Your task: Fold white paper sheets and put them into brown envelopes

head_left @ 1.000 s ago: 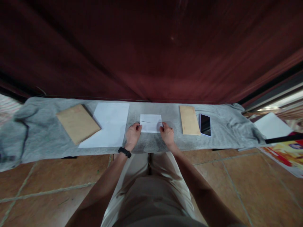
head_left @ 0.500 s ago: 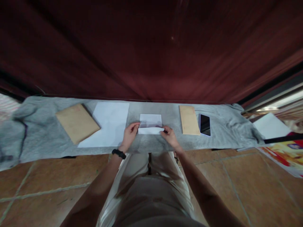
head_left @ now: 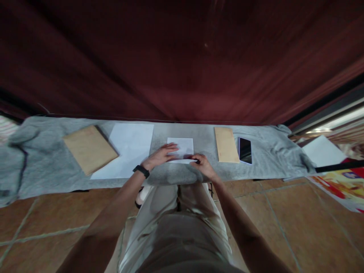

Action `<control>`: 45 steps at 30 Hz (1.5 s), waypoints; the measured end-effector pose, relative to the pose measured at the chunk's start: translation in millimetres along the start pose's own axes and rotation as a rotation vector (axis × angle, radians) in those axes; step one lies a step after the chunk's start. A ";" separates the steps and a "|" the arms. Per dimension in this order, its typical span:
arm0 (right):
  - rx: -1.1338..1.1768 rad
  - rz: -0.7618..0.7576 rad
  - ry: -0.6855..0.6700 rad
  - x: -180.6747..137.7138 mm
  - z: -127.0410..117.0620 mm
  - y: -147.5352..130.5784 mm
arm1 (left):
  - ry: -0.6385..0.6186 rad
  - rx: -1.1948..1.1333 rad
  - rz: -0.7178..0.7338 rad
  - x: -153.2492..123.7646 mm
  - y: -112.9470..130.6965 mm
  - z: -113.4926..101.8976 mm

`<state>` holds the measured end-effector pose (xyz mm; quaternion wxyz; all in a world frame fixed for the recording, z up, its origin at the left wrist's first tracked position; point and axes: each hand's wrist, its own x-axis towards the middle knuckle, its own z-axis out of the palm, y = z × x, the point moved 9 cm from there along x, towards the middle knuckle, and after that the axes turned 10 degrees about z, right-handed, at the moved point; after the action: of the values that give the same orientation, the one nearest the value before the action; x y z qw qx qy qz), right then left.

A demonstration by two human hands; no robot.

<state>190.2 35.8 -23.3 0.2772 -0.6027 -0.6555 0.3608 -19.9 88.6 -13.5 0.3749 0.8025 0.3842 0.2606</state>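
A small sheet of white paper (head_left: 184,144) lies on the grey cloth in front of me, its near edge folded up into a narrow flap. My left hand (head_left: 162,154) rests on the left part of the paper, fingers stretched out and slightly apart. At the paper's right near corner, my right hand (head_left: 201,163) pinches the folded edge between thumb and fingers. A dark wristband (head_left: 141,171) circles my left wrist.
Grey cloth (head_left: 176,176) covers the narrow table. Left are large white sheets (head_left: 132,148) and a stack of brown envelopes (head_left: 90,148). Right are a brown envelope (head_left: 226,145) and a phone (head_left: 245,151). A dark red panel (head_left: 176,68) rises behind.
My left hand has moved from the paper's left edge onto its surface, with the fingers now spread out. The right hand still holds the right corner, and the flap looks thinner.
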 end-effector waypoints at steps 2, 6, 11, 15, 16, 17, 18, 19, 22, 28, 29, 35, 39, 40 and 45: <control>0.074 0.022 -0.003 -1.6 -0.3 0.3 | 0.030 0.026 0.024 -0.5 0.2 2.3; 0.280 0.097 0.036 -5.2 -6.7 0.5 | 0.172 -0.117 -0.061 -12.5 -3.6 -8.3; 0.549 0.175 0.186 -2.8 -27.2 -5.5 | 0.374 -0.254 -0.218 -35.7 -0.3 -29.7; 0.796 0.220 0.296 0.2 -37.7 -13.2 | 0.409 -0.179 -0.196 -31.8 17.9 -42.7; 0.856 0.238 0.306 -0.1 -37.0 -13.4 | 0.418 -0.144 -0.180 -28.1 22.3 -46.6; 0.912 0.254 0.315 -1.0 -35.8 -12.7 | 0.424 -0.117 -0.167 -23.8 25.7 -50.1; 0.963 0.268 0.319 -2.4 -33.8 -11.1 | 0.429 -0.105 -0.155 -19.2 27.8 -52.9; 1.007 0.283 0.319 -4.1 -31.3 -8.2 | 0.433 -0.106 -0.146 -14.4 28.6 -55.1; 1.081 0.359 0.300 -10.3 -20.6 7.5 | 0.406 -0.094 -0.127 0.4 25.8 -55.7; 0.992 0.547 0.285 -23.3 -7.6 43.5 | 0.268 0.206 -0.205 24.1 20.1 -49.7; 1.003 0.560 0.287 -24.2 -7.6 47.2 | 0.244 0.259 -0.216 28.5 22.5 -49.7; 0.934 0.604 0.253 -24.9 -7.7 62.7 | 0.158 0.438 -0.213 54.0 35.2 -47.5; 0.496 0.577 0.233 -34.3 -15.8 64.0 | 0.024 0.490 -0.252 51.5 14.3 -27.7; 0.327 0.544 0.275 -37.5 -23.8 60.3 | 0.007 0.498 -0.262 48.3 8.0 -23.9; -0.309 0.228 0.492 -35.9 -43.3 6.3 | -0.040 0.511 -0.276 34.5 -10.9 -12.9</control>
<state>232.8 6.4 -0.5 0.2905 -0.7765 -0.5440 0.1292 -13.9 126.4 -10.2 0.2001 0.8161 0.5352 0.0861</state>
